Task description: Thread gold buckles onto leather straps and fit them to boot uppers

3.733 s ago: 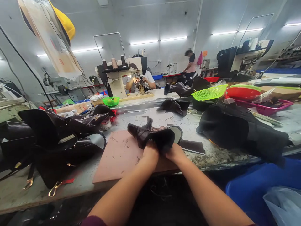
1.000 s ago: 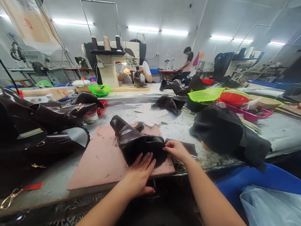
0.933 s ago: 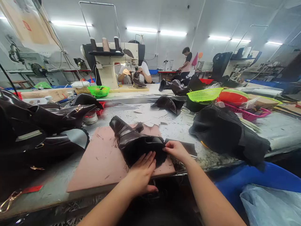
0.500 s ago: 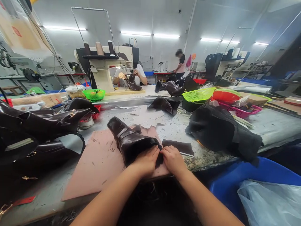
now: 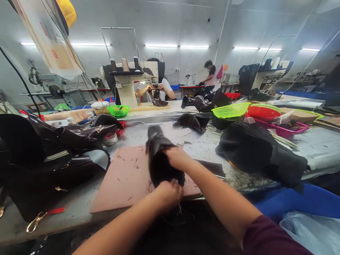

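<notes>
A dark brown leather boot upper [image 5: 156,145] lies across the pink board [image 5: 119,180], its wide dark opening facing me and its narrow end pointing away. My left hand [image 5: 170,193] is closed on the near edge of that opening. On the right side of the opening, my right hand [image 5: 176,157] grips the rim, its fingertips out of sight inside or behind the leather. Motion blurs the boot upper a little. A flat dark strip [image 5: 212,168] lies on the table just right of my right forearm.
Several dark boot pieces [image 5: 74,138] are heaped at the left. Black material [image 5: 255,152] hangs over the table edge at the right, above a blue bin [image 5: 316,198]. Baskets [image 5: 231,110] stand behind it. Across the table a person works at a sewing machine [image 5: 124,88].
The boot upper has turned so that its opening faces me more. My right hand has moved up to its right rim, while my left hand has come nearer to me.
</notes>
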{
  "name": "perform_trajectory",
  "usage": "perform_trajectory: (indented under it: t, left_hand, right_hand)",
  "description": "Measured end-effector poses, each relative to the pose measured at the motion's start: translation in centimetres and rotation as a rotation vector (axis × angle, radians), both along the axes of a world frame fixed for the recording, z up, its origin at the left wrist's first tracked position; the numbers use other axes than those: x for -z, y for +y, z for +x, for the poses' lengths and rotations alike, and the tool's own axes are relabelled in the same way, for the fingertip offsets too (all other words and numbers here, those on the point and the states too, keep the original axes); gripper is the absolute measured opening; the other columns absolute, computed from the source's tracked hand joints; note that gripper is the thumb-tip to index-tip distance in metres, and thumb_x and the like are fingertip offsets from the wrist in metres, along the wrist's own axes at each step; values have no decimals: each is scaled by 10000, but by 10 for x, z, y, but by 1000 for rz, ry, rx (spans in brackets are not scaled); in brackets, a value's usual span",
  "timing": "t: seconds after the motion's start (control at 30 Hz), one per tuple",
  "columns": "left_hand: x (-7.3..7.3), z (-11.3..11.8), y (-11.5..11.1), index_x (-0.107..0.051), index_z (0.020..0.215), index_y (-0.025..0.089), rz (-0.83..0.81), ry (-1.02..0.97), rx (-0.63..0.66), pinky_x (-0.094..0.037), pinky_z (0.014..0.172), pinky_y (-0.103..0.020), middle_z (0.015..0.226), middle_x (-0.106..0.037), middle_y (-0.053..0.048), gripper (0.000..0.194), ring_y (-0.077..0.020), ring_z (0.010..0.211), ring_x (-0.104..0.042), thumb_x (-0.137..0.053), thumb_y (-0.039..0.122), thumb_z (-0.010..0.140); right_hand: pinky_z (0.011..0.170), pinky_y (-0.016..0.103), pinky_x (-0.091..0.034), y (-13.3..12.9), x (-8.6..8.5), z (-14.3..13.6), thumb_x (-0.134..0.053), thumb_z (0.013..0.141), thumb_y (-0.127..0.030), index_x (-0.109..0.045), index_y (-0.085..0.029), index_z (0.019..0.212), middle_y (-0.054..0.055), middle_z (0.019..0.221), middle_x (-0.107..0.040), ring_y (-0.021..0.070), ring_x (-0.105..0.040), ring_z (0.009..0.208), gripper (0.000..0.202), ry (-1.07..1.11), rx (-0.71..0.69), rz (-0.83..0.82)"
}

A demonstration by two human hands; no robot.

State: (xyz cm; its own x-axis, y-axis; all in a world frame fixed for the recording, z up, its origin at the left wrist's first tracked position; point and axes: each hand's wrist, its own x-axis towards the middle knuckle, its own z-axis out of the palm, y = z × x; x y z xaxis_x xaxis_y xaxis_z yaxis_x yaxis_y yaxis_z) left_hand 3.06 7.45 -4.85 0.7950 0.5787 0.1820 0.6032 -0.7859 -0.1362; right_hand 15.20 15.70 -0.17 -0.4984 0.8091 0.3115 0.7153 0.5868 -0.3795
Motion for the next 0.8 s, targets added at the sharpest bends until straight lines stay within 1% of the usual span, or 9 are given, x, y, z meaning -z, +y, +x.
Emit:
perform_trajectory:
  t: [0.07, 0.13, 0.2, 0.37, 0.47, 0.53, 0.63, 0.7, 0.8]
  left_hand:
    - [-10, -32, -9, -576, 653, 144, 50, -41, 75, -528, 651, -337, 738, -655, -98, 286, -192, 729, -629, -390, 132, 871]
    - [-16, -56, -17, -542, 609, 173, 95, -113, 125, -526, 715, -326, 684, -651, -59, 362, -158, 705, -627, -310, 101, 877]
    - [-16, -68, -25, -527, 614, 186, 124, -184, 169, -517, 759, -288, 708, -663, -31, 362, -132, 739, -627, -291, 79, 868]
    - [-1, -64, -39, -530, 685, 175, 165, -317, 135, -505, 782, -280, 767, -681, -37, 277, -148, 817, -627, -341, 24, 818]
    - [3, -58, -47, -543, 723, 170, 130, -342, 101, -505, 790, -305, 791, -677, -49, 220, -175, 842, -619, -388, 14, 726]
    - [1, -52, -51, -576, 814, 155, 45, -313, 35, -514, 783, -354, 932, -669, -91, 216, -222, 864, -610, -451, 94, 648]
    - [-4, -32, -46, -552, 1094, 77, -19, -217, -169, -527, 769, -402, 1193, -558, -195, 421, -301, 960, -592, -475, 227, 708]
    - [-7, -15, -36, -458, 1240, 32, -9, -113, -357, -551, 684, -382, 1291, -457, -250, 472, -305, 911, -624, -394, 219, 811]
    - [-8, 6, -21, -379, 1310, 5, -39, 45, -556, -533, 463, -355, 1319, -386, -308, 520, -256, 612, -657, -333, 96, 800]
  right_hand:
    - [786, 316, -472, 10, 3, 22, -449, 868, -102, -601, -123, 1009, 60, 981, -653, 158, -603, 885, 208, 56, 54, -20]
    - [719, 268, -477, 10, 13, 37, -392, 860, -91, -600, -117, 1019, 58, 948, -668, 159, -613, 845, 263, 102, 99, -59]
    - [672, 250, -471, 0, 24, 41, -399, 855, -138, -605, -121, 999, 55, 895, -676, 172, -620, 809, 251, 132, 134, -87]
    - [665, 328, -434, -49, 30, 27, -415, 855, -281, -586, -130, 906, 114, 843, -624, 245, -579, 780, 234, 163, 287, -29]
    - [676, 330, -427, -76, 27, 28, -479, 804, -265, -563, -171, 762, 83, 787, -586, 234, -547, 757, 133, 137, 273, 21]
    - [760, 335, -437, -84, 31, 31, -517, 773, -209, -574, -166, 798, 97, 902, -591, 239, -543, 865, 76, 88, 217, 80]
    - [924, 360, -398, -80, 40, 33, -482, 806, -149, -547, -108, 1068, 155, 1184, -519, 255, -473, 1093, 273, -26, 220, 130]
    - [922, 380, -409, -71, 44, 32, -437, 841, -133, -479, -70, 1189, 181, 1216, -506, 262, -490, 1085, 356, -88, 267, 100]
    - [802, 398, -471, -58, 43, 24, -410, 860, -102, -491, -35, 1178, 202, 1071, -581, 272, -574, 914, 334, -154, 306, 57]
